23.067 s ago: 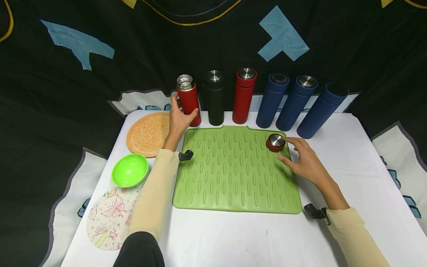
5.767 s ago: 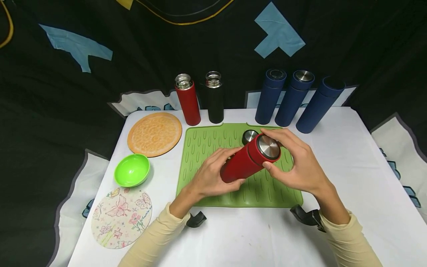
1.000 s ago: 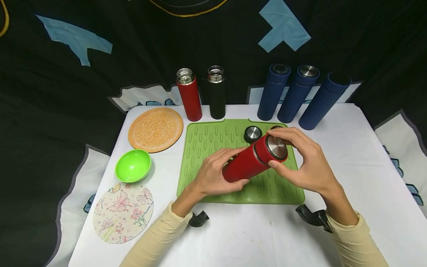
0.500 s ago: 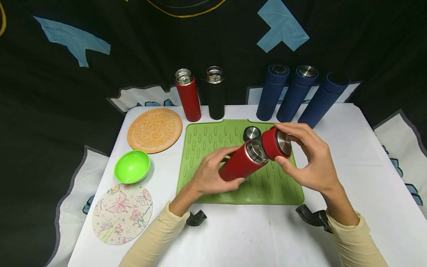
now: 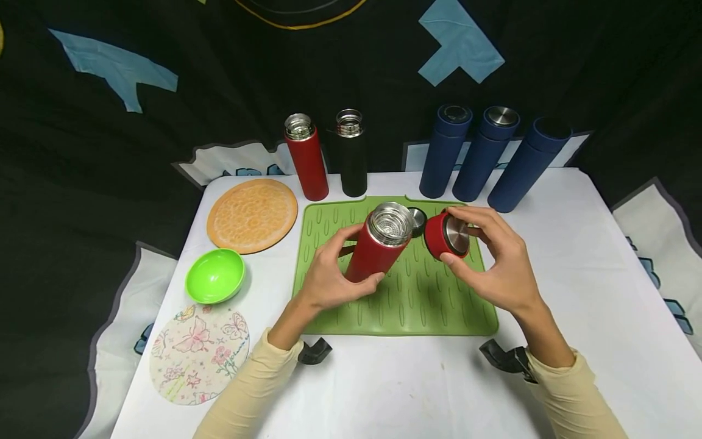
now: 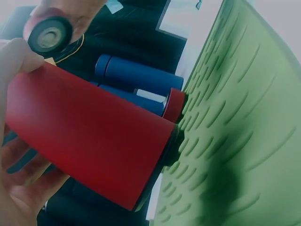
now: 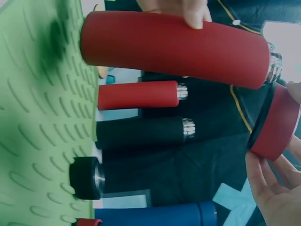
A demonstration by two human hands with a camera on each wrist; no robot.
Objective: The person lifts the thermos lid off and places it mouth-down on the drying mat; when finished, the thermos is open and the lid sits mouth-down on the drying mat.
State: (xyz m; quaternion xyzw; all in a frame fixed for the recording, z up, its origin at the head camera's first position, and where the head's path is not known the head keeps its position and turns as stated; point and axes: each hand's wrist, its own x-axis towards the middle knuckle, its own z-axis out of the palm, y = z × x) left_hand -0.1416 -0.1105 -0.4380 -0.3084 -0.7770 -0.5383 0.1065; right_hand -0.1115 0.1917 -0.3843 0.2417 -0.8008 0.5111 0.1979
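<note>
My left hand [image 5: 327,275] grips a red thermos bottle [image 5: 372,256] above the green ribbed mat [image 5: 406,320]. It tilts towards me, and a steel strainer shows in its uncovered mouth. Thumb and fingers of my right hand [image 5: 501,268] hold the red lid [image 5: 439,236], apart from the bottle and to its right. In the right wrist view the lid [image 7: 277,122] appears near the bottle's steel neck [image 7: 274,63]. On the mat sits a black lid [image 5: 418,221]. Another red lid [image 6: 174,104] rests there too, mostly hidden by my right hand in the head view.
At the back stand an uncapped red bottle [image 5: 308,161], an uncapped black bottle [image 5: 353,161] and three capped blue bottles, one a blue bottle [image 5: 444,158]. On the left lie an orange round mat [image 5: 252,214], a green bowl [image 5: 215,275] and a butterfly-patterned round mat [image 5: 198,356].
Since about a second ago, the red lid has come off the bottle in my right hand. The bottle has moved slightly left and turned more upright. Earlier, the black bottle lost its lid.
</note>
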